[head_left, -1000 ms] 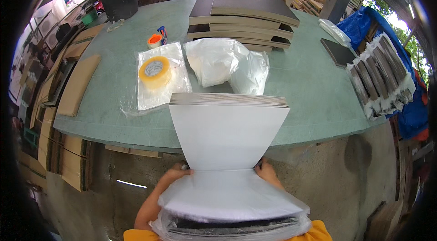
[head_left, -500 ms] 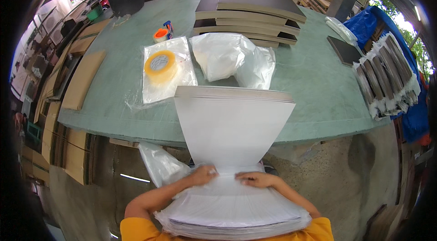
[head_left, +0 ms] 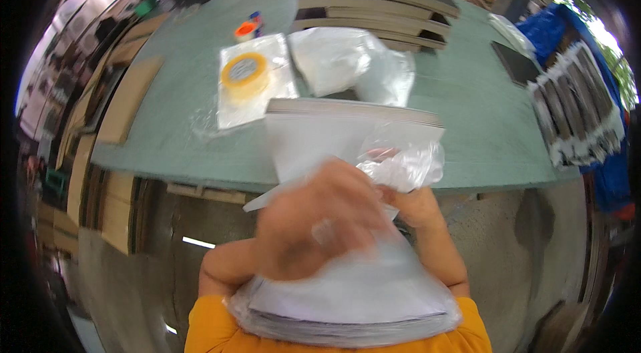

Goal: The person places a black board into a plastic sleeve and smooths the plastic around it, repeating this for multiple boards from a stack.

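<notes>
In front of my body lies a thick stack of white sheets in clear plastic (head_left: pixel 347 303). Beyond it, a stack of white boards (head_left: pixel 297 136) leans up against the table edge. My right hand (head_left: pixel 412 203) grips a bunched clear plastic bag (head_left: pixel 417 167) over the right side of the white boards. My left hand (head_left: pixel 327 223) is raised above the wrapped stack, smeared by motion, so its fingers cannot be read. It covers the lower part of the white boards.
On the green table (head_left: pixel 180 106) are a yellow tape roll (head_left: pixel 244 71) on flat plastic sleeves (head_left: pixel 277 63), an orange tape dispenser (head_left: pixel 246 31), crumpled plastic bags (head_left: pixel 334 63) and stacked dark boards (head_left: pixel 387 9). Wrapped bundles (head_left: pixel 577 106) stand at right, cardboard pieces (head_left: pixel 130 103) at left.
Both hands have left the wrapped stack's far end. My right hand moved forward and now grips the bunched plastic; my left rose toward the middle. The view has tilted slightly.
</notes>
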`<action>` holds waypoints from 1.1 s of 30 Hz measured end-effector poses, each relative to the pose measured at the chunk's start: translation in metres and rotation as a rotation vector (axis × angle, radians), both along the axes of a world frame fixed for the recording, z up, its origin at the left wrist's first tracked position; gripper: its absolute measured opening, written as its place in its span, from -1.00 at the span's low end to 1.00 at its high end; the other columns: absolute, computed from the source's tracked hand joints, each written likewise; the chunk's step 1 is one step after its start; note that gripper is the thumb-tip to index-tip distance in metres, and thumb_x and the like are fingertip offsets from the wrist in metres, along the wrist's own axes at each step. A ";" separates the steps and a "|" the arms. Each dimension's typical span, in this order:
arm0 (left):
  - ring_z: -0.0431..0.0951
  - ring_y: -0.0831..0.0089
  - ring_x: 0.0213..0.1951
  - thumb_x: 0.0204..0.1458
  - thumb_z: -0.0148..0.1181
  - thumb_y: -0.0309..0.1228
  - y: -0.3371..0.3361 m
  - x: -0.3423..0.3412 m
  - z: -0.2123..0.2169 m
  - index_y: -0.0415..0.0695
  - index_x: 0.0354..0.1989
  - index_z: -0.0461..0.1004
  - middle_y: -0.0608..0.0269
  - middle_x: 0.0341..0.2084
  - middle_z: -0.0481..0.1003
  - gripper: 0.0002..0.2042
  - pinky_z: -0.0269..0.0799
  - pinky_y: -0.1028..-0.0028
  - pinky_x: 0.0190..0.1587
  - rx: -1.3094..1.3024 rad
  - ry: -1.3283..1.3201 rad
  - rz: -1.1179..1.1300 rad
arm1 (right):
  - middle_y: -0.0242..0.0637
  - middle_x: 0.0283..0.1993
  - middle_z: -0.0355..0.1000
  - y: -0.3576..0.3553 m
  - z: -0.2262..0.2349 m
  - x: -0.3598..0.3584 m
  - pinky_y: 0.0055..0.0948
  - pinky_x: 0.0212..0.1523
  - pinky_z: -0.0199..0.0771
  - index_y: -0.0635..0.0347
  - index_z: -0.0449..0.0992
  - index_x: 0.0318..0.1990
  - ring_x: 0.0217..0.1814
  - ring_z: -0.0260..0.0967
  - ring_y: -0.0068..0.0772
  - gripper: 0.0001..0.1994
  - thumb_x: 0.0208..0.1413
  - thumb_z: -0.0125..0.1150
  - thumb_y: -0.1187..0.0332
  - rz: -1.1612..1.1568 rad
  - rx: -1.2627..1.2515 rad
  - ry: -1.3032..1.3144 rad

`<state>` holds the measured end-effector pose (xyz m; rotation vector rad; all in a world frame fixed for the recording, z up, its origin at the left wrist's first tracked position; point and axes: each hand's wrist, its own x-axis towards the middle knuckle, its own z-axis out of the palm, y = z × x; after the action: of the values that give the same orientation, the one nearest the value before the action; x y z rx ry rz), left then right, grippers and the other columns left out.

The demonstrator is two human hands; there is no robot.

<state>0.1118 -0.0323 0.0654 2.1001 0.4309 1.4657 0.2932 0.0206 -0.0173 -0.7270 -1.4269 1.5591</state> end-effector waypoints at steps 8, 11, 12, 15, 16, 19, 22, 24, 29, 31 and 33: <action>0.38 0.35 -0.54 -0.20 0.24 -0.33 -0.047 0.043 0.057 -0.14 -0.68 0.45 0.20 -0.62 0.44 -0.82 0.28 0.44 -0.53 -0.292 -0.688 -0.196 | -0.28 -0.12 0.33 -0.012 -0.016 0.002 -0.48 -0.07 0.25 0.30 0.29 -0.06 -0.08 0.24 -0.46 -0.51 -0.25 0.28 0.51 -0.040 -0.173 -0.043; 0.40 0.32 -0.50 -0.20 0.19 -0.40 -0.036 0.042 0.045 -0.19 -0.64 0.40 0.14 -0.58 0.43 -0.85 0.29 0.42 -0.48 -0.284 -0.615 -0.119 | -0.26 -0.12 0.34 -0.005 -0.024 -0.005 -0.48 -0.08 0.26 0.29 0.30 -0.07 -0.08 0.26 -0.45 -0.51 -0.26 0.29 0.48 0.075 -0.115 0.069; 0.40 0.32 -0.47 -0.19 0.18 -0.40 -0.027 0.038 0.041 -0.20 -0.58 0.38 0.12 -0.54 0.43 -0.86 0.29 0.41 -0.44 -0.256 -0.562 -0.149 | -0.25 -0.11 0.34 -0.004 -0.027 0.008 -0.47 -0.08 0.27 0.29 0.30 -0.08 -0.09 0.27 -0.44 -0.52 -0.24 0.27 0.47 0.037 -0.057 -0.022; 0.40 0.32 -0.27 -0.13 0.16 -0.36 -0.001 0.005 0.028 -0.23 -0.18 0.29 0.05 -0.30 0.39 -0.66 0.27 0.42 -0.20 -0.326 -0.183 -0.110 | -0.22 -0.11 0.34 -0.006 -0.040 0.031 -0.43 -0.10 0.31 0.29 0.31 -0.09 -0.10 0.30 -0.42 -0.56 -0.20 0.23 0.40 -0.087 0.003 -0.159; 0.40 0.31 -0.24 -0.12 0.17 -0.33 0.011 0.007 0.012 -0.25 -0.13 0.28 0.03 -0.26 0.39 -0.61 0.28 0.42 -0.17 -0.338 -0.094 0.004 | -0.22 -0.11 0.34 -0.005 -0.040 0.035 -0.41 -0.10 0.32 0.29 0.31 -0.09 -0.10 0.30 -0.41 -0.57 -0.17 0.21 0.37 -0.080 0.061 -0.077; 0.39 0.33 -0.19 -0.16 0.20 -0.35 0.032 0.007 -0.062 -0.30 -0.09 0.29 0.06 -0.21 0.38 -0.56 0.29 0.41 -0.12 -0.536 0.043 0.281 | -0.25 -0.13 0.34 -0.004 -0.021 0.007 -0.41 -0.07 0.30 0.28 0.30 -0.06 -0.09 0.28 -0.40 -0.50 -0.24 0.28 0.40 -0.151 0.099 -0.057; 0.42 0.48 -0.24 -0.20 0.21 -0.52 0.050 0.002 -0.073 -0.28 -0.14 0.32 0.21 -0.28 0.43 -0.62 0.31 0.47 -0.14 -1.089 -0.024 0.325 | -0.27 -0.09 0.31 -0.004 -0.007 0.001 -0.43 -0.02 0.24 0.29 0.27 -0.02 -0.06 0.25 -0.42 -0.38 -0.36 0.38 0.43 -0.295 -0.097 -0.072; 0.40 0.45 -0.25 -0.21 0.20 -0.49 0.057 -0.021 -0.067 -0.27 -0.19 0.34 0.20 -0.31 0.42 -0.66 0.33 0.49 -0.18 -0.983 -0.126 0.397 | -0.25 -0.06 0.29 -0.007 -0.008 0.013 -0.42 0.00 0.21 0.30 0.25 -0.01 -0.03 0.23 -0.42 -0.33 -0.40 0.41 0.41 -0.154 -0.153 -0.165; 0.40 0.51 -0.32 -0.34 0.18 -0.64 0.053 -0.033 -0.064 -0.19 -0.21 0.36 0.31 -0.31 0.41 -0.61 0.33 0.54 -0.21 -0.715 0.059 0.303 | -0.17 -0.04 0.27 -0.002 -0.020 0.055 -0.37 0.01 0.16 0.35 0.26 -0.01 0.01 0.20 -0.36 -0.32 -0.30 0.35 0.15 0.174 0.214 -0.259; 0.39 0.52 -0.33 -0.33 0.14 -0.68 0.045 -0.022 -0.063 -0.18 -0.18 0.35 0.33 -0.32 0.40 -0.59 0.32 0.55 -0.20 -0.749 0.143 0.256 | -0.17 -0.04 0.28 0.002 -0.004 0.055 -0.36 0.00 0.16 0.34 0.29 -0.03 0.02 0.20 -0.33 -0.32 -0.25 0.24 0.00 0.140 0.141 -0.047; 0.36 0.60 -0.31 -0.32 0.04 -0.71 0.044 -0.016 -0.065 -0.26 -0.10 0.29 0.28 -0.40 0.38 -0.54 0.28 0.61 -0.21 -0.772 0.179 0.171 | -0.18 -0.07 0.32 0.003 0.006 0.056 -0.37 -0.05 0.20 0.33 0.36 -0.11 -0.02 0.23 -0.32 -0.37 -0.12 0.04 -0.11 0.154 0.175 -0.049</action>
<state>0.0955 0.0113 0.0003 1.5827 1.0714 0.9609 0.3490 0.0236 -0.0114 -0.5663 -1.6652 1.5169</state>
